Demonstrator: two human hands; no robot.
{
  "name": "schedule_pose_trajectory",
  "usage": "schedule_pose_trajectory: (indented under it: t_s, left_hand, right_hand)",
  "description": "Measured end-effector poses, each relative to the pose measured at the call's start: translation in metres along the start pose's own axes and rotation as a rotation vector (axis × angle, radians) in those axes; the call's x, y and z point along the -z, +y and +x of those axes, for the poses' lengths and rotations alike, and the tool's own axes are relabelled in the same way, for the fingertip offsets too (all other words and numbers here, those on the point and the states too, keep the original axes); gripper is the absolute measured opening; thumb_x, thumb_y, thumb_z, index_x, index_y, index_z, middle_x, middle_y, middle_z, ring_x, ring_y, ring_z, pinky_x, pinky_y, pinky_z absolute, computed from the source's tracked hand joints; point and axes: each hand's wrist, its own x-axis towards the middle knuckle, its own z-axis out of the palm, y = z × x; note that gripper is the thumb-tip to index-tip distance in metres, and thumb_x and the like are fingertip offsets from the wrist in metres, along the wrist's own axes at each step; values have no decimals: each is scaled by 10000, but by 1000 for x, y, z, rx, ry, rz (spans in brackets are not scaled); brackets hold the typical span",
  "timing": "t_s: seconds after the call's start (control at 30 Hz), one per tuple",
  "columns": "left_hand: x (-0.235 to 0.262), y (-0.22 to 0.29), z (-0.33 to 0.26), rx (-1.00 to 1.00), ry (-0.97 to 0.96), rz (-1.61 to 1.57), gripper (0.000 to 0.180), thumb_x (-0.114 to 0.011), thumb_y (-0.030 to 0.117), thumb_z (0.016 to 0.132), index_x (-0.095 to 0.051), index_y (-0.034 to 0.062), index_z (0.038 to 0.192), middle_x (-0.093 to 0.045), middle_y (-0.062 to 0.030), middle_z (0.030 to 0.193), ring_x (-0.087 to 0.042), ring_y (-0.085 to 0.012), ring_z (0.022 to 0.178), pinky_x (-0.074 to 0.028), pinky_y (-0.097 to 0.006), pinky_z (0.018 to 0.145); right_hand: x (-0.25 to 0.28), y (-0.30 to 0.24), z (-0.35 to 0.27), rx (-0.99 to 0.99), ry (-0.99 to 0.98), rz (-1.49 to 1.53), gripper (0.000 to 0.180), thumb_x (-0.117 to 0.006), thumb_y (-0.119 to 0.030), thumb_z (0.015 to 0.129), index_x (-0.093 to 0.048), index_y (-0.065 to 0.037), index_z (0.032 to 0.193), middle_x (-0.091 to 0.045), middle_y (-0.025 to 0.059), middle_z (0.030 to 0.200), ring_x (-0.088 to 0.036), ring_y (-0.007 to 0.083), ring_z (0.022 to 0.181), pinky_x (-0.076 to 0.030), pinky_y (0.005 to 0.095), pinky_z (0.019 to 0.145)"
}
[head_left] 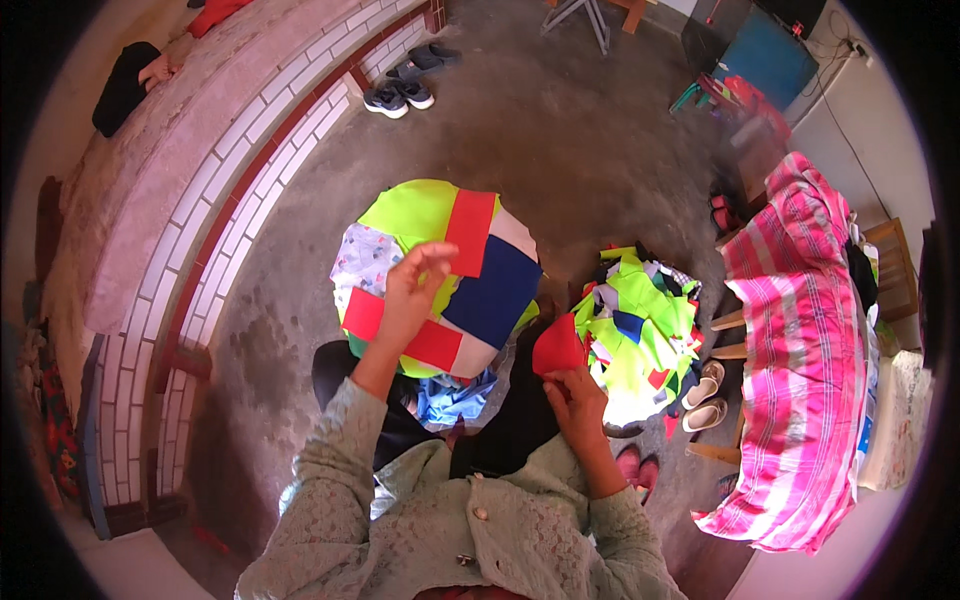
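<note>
A round patchwork of cloth (492, 285) in lime green, red, navy, white and a printed fabric lies in front of me, left of centre. My left hand (412, 292) is raised over it with the fingertips drawn together; anything between them is too small to make out. On the right, by my dark-clad knee, my right hand (577, 402) pinches the lower edge of a red cloth piece (558, 346). Beyond that hand, a heap of cloth scraps (635, 325), mostly lime green with some white, blue and red, spreads beside my leg.
A pink checked cloth (795, 370) covers a piece of furniture with wooden legs at right. Beige shoes (705, 400) and red shoes (640, 470) stand near it. Dark sneakers (399, 97) sit by the white-tiled ledge (215, 215) at left. Blue fabric (455, 398) lies under the patchwork.
</note>
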Motion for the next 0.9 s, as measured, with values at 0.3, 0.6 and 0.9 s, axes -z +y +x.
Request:
schedule_pose_trajectory:
  t_s: [0.3,0.6,0.9]
  left_hand:
    - [-25,6,-113,358,-197,-253,126,-530,31,897,-583,2,1007,-641,-63,942,-601,-113,903,-473,-242,803]
    - [-46,-10,-134,484,-405,-249,490,-604,211,865,-444,11,1283,-523,-85,1239,-482,-182,1158,-384,-317,958]
    - [-71,-15,-123,453,-543,-714,785,-663,397,803,-297,34,1395,-408,-84,1368,-390,-207,1254,-299,-356,1036]
  right_hand:
    - [5,33,-10,-355,96,517,150,-583,-136,889,-586,-4,959,-573,8,836,-509,104,771,-429,263,708]
    - [32,-13,5,-439,141,1385,315,-530,-182,929,-496,-7,1189,-598,74,1087,-577,150,974,-464,262,853]
    - [15,-44,8,-427,-150,1787,369,-509,-205,934,-452,-9,1241,-570,120,1181,-569,204,1064,-460,334,937]
